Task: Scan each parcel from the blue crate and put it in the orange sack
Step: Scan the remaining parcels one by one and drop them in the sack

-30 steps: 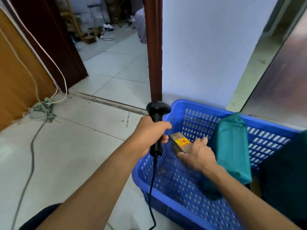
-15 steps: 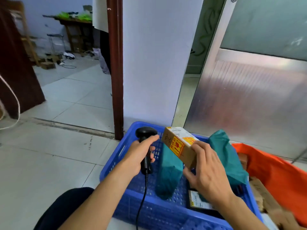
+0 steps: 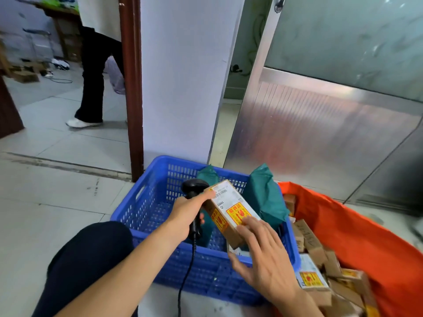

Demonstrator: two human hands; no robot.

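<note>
My right hand [image 3: 263, 255] grips the near end of a small cardboard parcel [image 3: 229, 211] with red-and-yellow stickers and a white barcode label, held tilted above the blue crate [image 3: 148, 202]. My left hand [image 3: 187, 213] grips a black corded scanner [image 3: 194, 188] by its handle, its head close to the parcel's far end, and the index finger reaches to the label. Two green bagged parcels [image 3: 265, 195] stand in the crate. The orange sack [image 3: 343, 225] lies open to the right, holding several cardboard boxes [image 3: 313, 277].
A white pillar [image 3: 180, 88] and a brown door frame [image 3: 131, 88] rise right behind the crate. A metal door panel [image 3: 320, 133] stands behind the sack. Another person's legs [image 3: 91, 83] are in the doorway at the back left. My dark-clad knee [image 3: 91, 255] is beside the crate.
My right hand lifted the parcel out of the crate and turned its label side up. The scanner came up beside it. The view swung right, showing the orange sack.
</note>
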